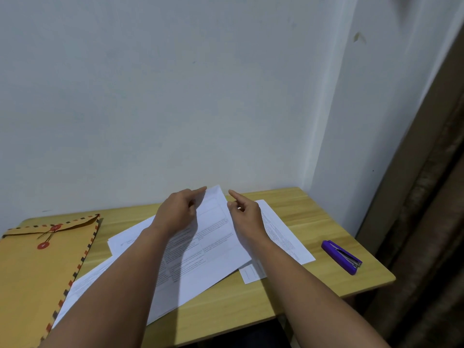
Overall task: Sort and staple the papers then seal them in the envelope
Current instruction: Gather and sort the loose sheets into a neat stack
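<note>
A loose spread of white printed papers (216, 237) lies across the middle of the light wooden tabletop (313, 217), the sheets overlapping at different angles. The top sheet carries blocks of small text set in a ruled table, and the sheet poking out to the right has a column of fine print, but none of the writing is sharp enough to read. The left hand (179, 212) pinches the far left corner of the top sheet, forefinger stretched along its edge and thumb beneath, lifting that corner a little. The right hand (244, 213) sits just beside the sheet's right edge with its forefinger pointing forward and the other fingers curled; whether it actually holds the paper cannot be told. At the left end of the tabletop lies a tan envelope (37, 267) with a striped red, black and white border and two red string-tie discs, its flap closed; no label or address shows on it. A purple stapler (342, 257) rests near the right edge, well apart from the papers, with no brand mark visible.
</note>
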A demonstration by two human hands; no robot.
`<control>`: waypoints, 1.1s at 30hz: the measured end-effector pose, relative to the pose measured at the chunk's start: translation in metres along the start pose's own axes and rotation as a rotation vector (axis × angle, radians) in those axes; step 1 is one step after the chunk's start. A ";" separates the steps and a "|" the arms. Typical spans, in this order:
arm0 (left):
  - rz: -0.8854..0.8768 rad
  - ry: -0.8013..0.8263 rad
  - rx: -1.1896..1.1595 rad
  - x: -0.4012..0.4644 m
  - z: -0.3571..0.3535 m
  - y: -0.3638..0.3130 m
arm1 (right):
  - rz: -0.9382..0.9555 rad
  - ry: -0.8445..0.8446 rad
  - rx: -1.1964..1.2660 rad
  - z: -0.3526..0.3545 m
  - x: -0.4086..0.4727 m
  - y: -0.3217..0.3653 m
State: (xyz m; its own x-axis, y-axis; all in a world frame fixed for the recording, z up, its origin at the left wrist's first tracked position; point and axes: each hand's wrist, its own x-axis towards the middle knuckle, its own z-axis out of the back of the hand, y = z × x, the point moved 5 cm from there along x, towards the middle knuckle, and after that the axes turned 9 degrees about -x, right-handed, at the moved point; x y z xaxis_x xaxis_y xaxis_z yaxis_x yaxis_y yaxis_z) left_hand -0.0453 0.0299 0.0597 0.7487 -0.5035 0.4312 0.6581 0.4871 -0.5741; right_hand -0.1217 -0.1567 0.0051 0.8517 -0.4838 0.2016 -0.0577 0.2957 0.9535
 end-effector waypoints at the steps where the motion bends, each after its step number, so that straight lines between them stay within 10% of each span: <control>1: 0.007 -0.009 0.003 0.000 0.003 0.001 | 0.015 -0.006 -0.031 0.000 -0.003 -0.001; 12: 0.005 0.009 0.034 0.000 0.013 0.006 | 0.039 0.086 -0.239 0.001 -0.003 0.004; 23: 0.086 -0.049 0.042 -0.002 0.028 0.034 | -0.348 0.355 -1.331 0.102 0.020 -0.063; 33: 0.046 -0.029 0.082 0.001 0.029 0.037 | -0.350 0.301 -1.471 0.096 0.030 -0.044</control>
State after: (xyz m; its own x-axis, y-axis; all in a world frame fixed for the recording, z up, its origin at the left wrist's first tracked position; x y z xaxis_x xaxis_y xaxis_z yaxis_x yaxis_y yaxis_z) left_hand -0.0178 0.0681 0.0589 0.7793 -0.4588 0.4268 0.6266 0.5663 -0.5354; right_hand -0.1436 -0.2634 -0.0092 0.7934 -0.5744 -0.2014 0.5544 0.8185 -0.1507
